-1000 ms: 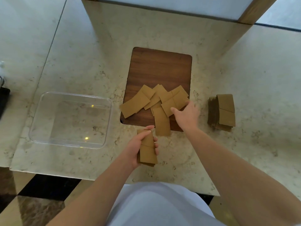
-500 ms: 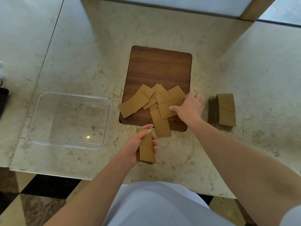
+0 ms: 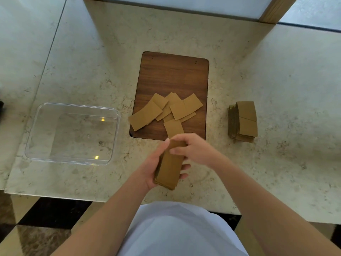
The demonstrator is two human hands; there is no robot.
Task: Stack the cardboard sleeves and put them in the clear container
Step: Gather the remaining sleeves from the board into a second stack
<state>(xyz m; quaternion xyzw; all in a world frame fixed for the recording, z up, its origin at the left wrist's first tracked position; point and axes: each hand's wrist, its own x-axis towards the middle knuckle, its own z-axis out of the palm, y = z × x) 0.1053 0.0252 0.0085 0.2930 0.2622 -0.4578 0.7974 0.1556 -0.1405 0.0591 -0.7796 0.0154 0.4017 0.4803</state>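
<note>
My left hand [image 3: 149, 169] grips a small stack of brown cardboard sleeves [image 3: 170, 168] from below and the left, just in front of the wooden board. My right hand [image 3: 195, 151] rests on the stack's far end, its fingers pinched on the top sleeve. Several loose sleeves [image 3: 166, 109] lie fanned across the near half of the dark wooden board [image 3: 173, 74]. Another stack of sleeves [image 3: 243, 121] sits on the counter to the right. The clear container [image 3: 44, 113] stands on the left with nothing in it.
The marble counter's front edge [image 3: 55, 196] runs just below my hands, with a checkered floor beyond it. A wall and a wooden frame post [image 3: 275, 10] bound the back. A dark object [image 3: 1, 106] shows at the far left edge.
My right hand has left the loose sleeves on the board and come back to the stack in my left hand, bringing a sleeve onto it. The left hand stayed in place.
</note>
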